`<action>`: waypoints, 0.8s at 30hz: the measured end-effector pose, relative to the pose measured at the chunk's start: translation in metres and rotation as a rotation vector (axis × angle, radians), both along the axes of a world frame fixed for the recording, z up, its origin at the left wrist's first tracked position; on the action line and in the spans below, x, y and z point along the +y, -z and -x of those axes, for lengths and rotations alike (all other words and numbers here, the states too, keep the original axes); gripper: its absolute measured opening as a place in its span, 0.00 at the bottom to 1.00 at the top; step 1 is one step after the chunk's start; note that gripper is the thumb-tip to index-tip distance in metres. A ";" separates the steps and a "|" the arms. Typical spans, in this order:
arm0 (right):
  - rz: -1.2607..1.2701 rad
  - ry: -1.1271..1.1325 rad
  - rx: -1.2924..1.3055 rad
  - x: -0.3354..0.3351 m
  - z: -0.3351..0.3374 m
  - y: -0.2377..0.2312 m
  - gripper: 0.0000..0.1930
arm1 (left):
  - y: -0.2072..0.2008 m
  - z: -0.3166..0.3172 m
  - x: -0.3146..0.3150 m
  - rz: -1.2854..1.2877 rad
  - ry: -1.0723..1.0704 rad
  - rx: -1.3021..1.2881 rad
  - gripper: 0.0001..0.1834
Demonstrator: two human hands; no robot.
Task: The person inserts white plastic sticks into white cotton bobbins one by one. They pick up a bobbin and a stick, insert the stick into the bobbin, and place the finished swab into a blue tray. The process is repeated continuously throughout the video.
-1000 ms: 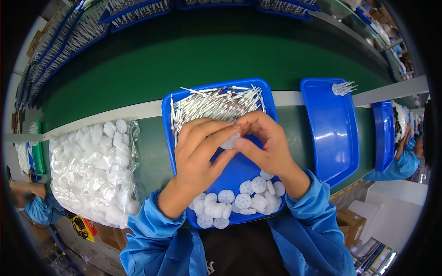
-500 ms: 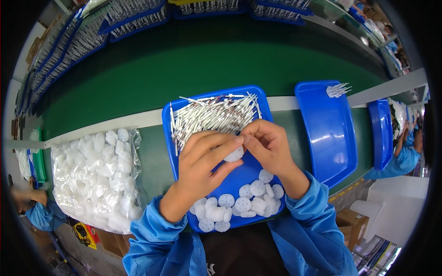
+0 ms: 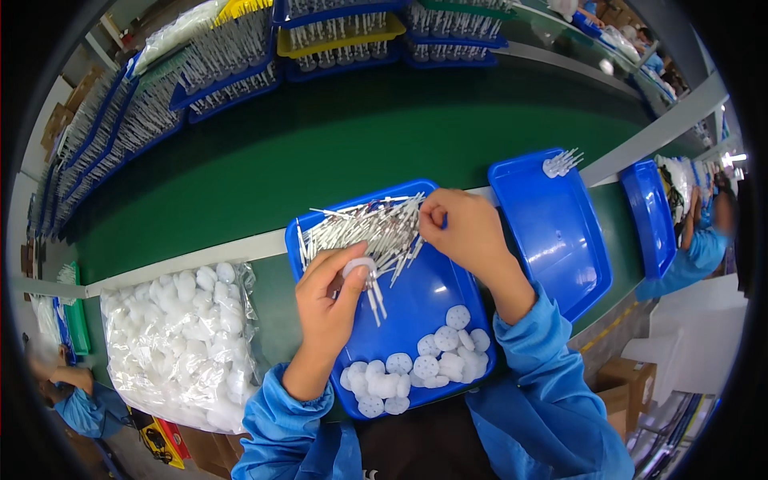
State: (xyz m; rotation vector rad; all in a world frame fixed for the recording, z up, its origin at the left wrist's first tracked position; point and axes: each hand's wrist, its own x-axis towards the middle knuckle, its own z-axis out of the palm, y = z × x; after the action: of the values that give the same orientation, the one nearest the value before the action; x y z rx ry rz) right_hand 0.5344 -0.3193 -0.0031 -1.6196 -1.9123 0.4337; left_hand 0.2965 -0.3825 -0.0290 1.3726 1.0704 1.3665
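Observation:
My left hand [image 3: 326, 308] pinches a white plastic disc [image 3: 360, 266] between thumb and fingers. Two thin white sticks [image 3: 377, 302] hang from the disc, tilted down to the right. At the right end of a pile of thin white sticks [image 3: 344, 230], my right hand [image 3: 468, 232] has its fingertips pressed together; whether a stick is between them is hidden. The pile lies in the far part of a blue tray [image 3: 424, 298]. Loose white discs with small holes [image 3: 427, 366] are heaped in the tray's near part.
A clear bag of white round pieces [image 3: 180, 344] lies left of the tray. To the right, another blue tray [image 3: 552, 232] carries a disc with sticks [image 3: 562, 163]. Stacked trays of similar pieces [image 3: 224, 64] line the far side. Co-workers' blue sleeves [image 3: 694, 256] appear at both edges.
My hands have come apart. The right one moved up to the stick pile, while the left turned the disc so its sticks show. The whole view has shifted slightly.

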 end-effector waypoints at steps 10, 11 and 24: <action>0.261 -0.256 0.539 -0.028 -0.027 -0.002 0.06 | -0.002 -0.003 0.003 0.130 0.001 -0.138 0.18; 0.240 -0.309 0.471 -0.023 -0.025 -0.003 0.07 | -0.002 -0.002 0.004 0.137 0.008 -0.147 0.17; -0.415 -0.548 -0.630 -0.022 0.002 -0.002 0.07 | 0.002 0.004 0.004 0.210 0.003 -0.189 0.15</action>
State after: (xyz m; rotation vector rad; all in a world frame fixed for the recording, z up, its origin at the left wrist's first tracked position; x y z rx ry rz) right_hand 0.5325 -0.3414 -0.0016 -1.0035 -2.6959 -0.3065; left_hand 0.2929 -0.3780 -0.0309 1.0708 1.0515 1.3123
